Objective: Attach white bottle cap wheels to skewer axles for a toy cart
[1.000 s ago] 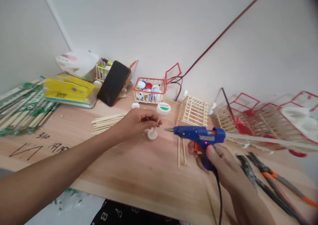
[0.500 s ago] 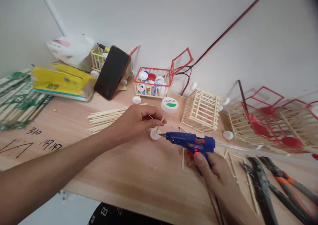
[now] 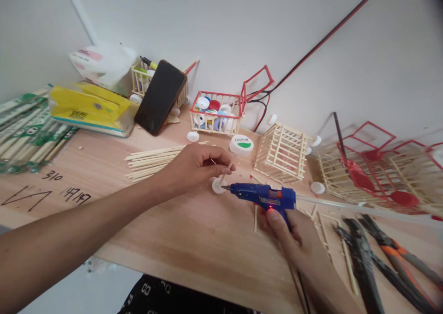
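Between thumb and fingers, my left hand [image 3: 204, 164] pinches a thin wooden stick [image 3: 224, 177], its lower end down at a small white bottle cap [image 3: 218, 186] on the table. My right hand [image 3: 296, 233] is wrapped round the handle of a blue hot glue gun [image 3: 254, 194] with a lit red light. The gun points left, and its nozzle tip is right at the cap and the foot of the stick. Whether glue is flowing there is too small to make out.
Loose sticks [image 3: 145, 163] lie behind my left wrist. Small stick-built carts [image 3: 281, 152] stand along the wall, one red-rimmed cart [image 3: 216, 115] full of bottle caps. A phone [image 3: 161, 97] leans at the back left. Pliers [image 3: 391, 244] lie on the right, near the gun's clear glue stick [image 3: 325, 202].
The camera view has shifted slightly, so the scene sits a little to the right. Both hands keep their grips, and the nozzle stays at the cap.
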Tool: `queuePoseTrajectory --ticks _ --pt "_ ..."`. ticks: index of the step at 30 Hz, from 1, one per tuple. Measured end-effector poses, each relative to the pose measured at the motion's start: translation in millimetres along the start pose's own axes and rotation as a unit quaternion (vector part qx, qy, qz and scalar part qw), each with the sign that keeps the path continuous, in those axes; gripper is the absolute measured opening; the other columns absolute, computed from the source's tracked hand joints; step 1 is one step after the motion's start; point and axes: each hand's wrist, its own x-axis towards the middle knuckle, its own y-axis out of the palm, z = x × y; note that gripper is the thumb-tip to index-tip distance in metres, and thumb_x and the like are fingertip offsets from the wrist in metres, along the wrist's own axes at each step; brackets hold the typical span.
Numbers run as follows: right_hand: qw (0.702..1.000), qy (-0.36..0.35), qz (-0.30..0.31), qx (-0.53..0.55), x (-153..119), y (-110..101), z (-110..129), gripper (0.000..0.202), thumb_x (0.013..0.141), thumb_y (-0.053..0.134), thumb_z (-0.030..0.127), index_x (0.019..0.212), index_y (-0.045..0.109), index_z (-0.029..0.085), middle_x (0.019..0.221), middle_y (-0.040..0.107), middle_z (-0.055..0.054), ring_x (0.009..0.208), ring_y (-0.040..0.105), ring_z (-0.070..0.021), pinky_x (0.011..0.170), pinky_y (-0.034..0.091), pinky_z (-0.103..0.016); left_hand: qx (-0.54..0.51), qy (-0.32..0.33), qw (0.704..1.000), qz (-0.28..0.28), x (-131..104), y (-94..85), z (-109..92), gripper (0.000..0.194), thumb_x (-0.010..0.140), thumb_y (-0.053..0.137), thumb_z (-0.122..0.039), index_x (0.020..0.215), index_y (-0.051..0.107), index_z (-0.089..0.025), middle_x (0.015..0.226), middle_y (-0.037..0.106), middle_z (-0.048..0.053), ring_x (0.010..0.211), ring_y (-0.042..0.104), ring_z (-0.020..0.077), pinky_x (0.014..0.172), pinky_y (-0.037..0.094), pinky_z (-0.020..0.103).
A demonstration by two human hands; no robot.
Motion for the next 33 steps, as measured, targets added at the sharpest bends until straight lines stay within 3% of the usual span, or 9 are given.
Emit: queuePoseTrajectory --ticks 16,20,26,33 --pt "0.999 -0.028 0.008 -0.035 0.9 -0.9 -3.3 0.032 0.092 0.042 0.042 0.078 0.059 0.020 0.071 0.066 -0.003 0.062 0.059 -0.0182 0.055 0.043 -0.026 0.003 0.002 1.000 0.001 0.0 0.2 -0.9 0.007 0.077 0.061 -0.016 0.078 0.068 -0.015 0.079 0.069 0.002 0.074 0.063 0.0125 0.068 0.048 0.023" --pt "0.998 -0.047 0.002 -0.052 1.9 -0.7 -5.1 0.034 0.092 0.043 0.042 0.071 0.058 0.020 0.064 0.064 -0.002 0.057 0.056 -0.0169 0.052 0.041 -0.025 0.002 0.000 1.000 -0.004 0.0 0.6 -2.1 0.006 0.077 0.061 -0.015 0.076 0.068 -0.014 0.078 0.069 0.001 0.074 0.063 0.0121 0.067 0.048 0.023" --pt "0.995 -0.061 -0.007 -0.079 2.5 -0.2 -9.4 0.033 0.092 0.042 0.042 0.077 0.061 0.019 0.061 0.062 -0.002 0.054 0.054 -0.0166 0.052 0.040 -0.026 -0.006 -0.002 1.000 -0.002 0.2 0.5 -1.3 0.006 0.076 0.062 -0.015 0.077 0.068 -0.014 0.078 0.069 0.002 0.073 0.062 0.0122 0.068 0.048 0.023" --pt "0.995 -0.059 -0.005 -0.084 2.0 -0.5 -10.2 0.032 0.093 0.042 0.040 0.083 0.063 0.019 0.069 0.066 -0.003 0.062 0.059 -0.0179 0.057 0.044 -0.026 -0.012 -0.001 1.000 -0.005 0.4 0.3 -0.6 0.006 0.076 0.062 -0.014 0.077 0.068 -0.014 0.078 0.069 0.001 0.072 0.062 0.0116 0.068 0.048 0.023"
